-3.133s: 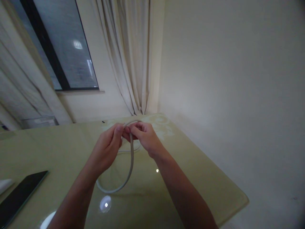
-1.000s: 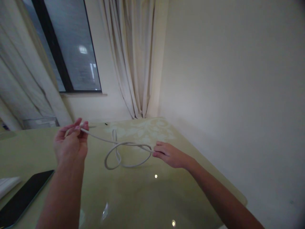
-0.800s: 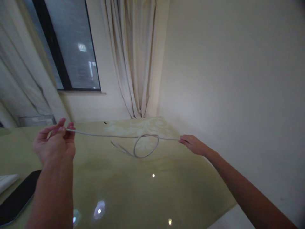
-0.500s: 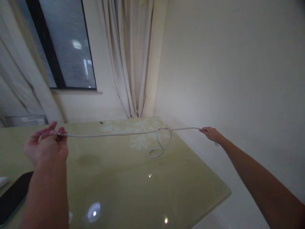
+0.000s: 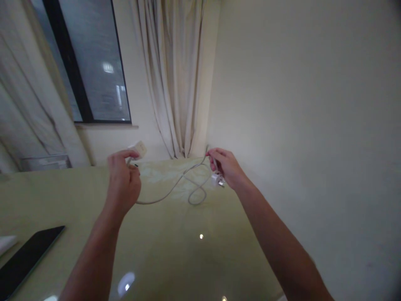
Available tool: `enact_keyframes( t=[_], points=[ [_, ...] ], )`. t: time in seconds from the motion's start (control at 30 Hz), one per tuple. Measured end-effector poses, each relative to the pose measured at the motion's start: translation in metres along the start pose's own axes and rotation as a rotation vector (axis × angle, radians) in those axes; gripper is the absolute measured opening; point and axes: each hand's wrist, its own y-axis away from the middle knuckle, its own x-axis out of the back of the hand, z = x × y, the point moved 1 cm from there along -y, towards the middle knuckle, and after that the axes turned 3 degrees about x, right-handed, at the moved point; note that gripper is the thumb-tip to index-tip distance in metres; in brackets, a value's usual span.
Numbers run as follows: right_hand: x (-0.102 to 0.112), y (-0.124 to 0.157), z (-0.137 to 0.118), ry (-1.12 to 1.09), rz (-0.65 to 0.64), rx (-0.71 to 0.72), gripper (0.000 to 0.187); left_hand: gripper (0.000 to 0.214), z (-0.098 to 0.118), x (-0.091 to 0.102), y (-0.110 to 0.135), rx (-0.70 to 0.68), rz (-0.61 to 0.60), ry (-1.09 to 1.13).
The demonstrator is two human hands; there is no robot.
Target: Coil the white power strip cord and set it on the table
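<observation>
A thin white power cable hangs slack between my two hands, with a loop low in its middle. My left hand is closed on the cable's left end, just below a white block-shaped head that looks like a socket or adapter. My right hand pinches the cable near its other end between thumb and fingers. Below those fingers dangles a white plug with metal prongs. Both hands are held above the pale green glossy table.
A dark flat tablet-like object lies at the table's left, beside a white item cut by the frame edge. At the back left stands a clear, box-like thing. Curtains, a window and a wall border the table.
My hands have come together from far apart, the left moving right and the right moving left. The cable, stretched nearly straight before, now sags. Its block head and plug have come into view.
</observation>
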Motion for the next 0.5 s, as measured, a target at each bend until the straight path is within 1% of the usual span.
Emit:
enact_keyframes(
  t=[0.03, 0.07, 0.1, 0.13, 0.2, 0.27, 0.37, 0.43, 0.5],
  points=[
    [-0.018, 0.005, 0.002, 0.029, -0.045, 0.011, 0.036, 0.051, 0.002, -0.005, 0.002, -0.09, -0.018, 0.024],
    [-0.033, 0.009, 0.006, 0.083, -0.089, 0.021, 0.033, 0.057, 0.003, -0.01, 0.005, -0.15, -0.041, 0.042],
    [-0.046, 0.013, 0.01, 0.145, -0.134, 0.035, 0.032, 0.06, 0.003, -0.014, 0.007, -0.167, -0.073, 0.06],
    [-0.057, 0.017, 0.014, 0.211, -0.171, 0.052, 0.031, 0.062, 0.003, -0.017, 0.01, -0.155, -0.106, 0.079],
    [-0.071, 0.023, 0.02, 0.367, -0.236, 0.082, 0.032, 0.057, 0.004, -0.023, 0.013, -0.103, -0.157, 0.108],
    [-0.077, 0.029, 0.022, 0.55, -0.29, 0.132, 0.035, 0.049, 0.006, -0.027, 0.017, -0.067, -0.199, 0.151],
    [-0.08, 0.036, 0.017, 0.848, -0.418, 0.254, 0.033, 0.04, 0.009, -0.03, 0.021, -0.073, -0.233, 0.207],
    [-0.08, 0.041, 0.013, 1.012, -0.523, 0.349, 0.023, 0.039, 0.009, -0.029, 0.024, -0.098, -0.262, 0.145],
    [-0.078, 0.047, 0.009, 1.135, -0.559, 0.467, 0.016, 0.038, 0.009, -0.027, 0.026, -0.161, -0.283, 0.029]
  ],
)
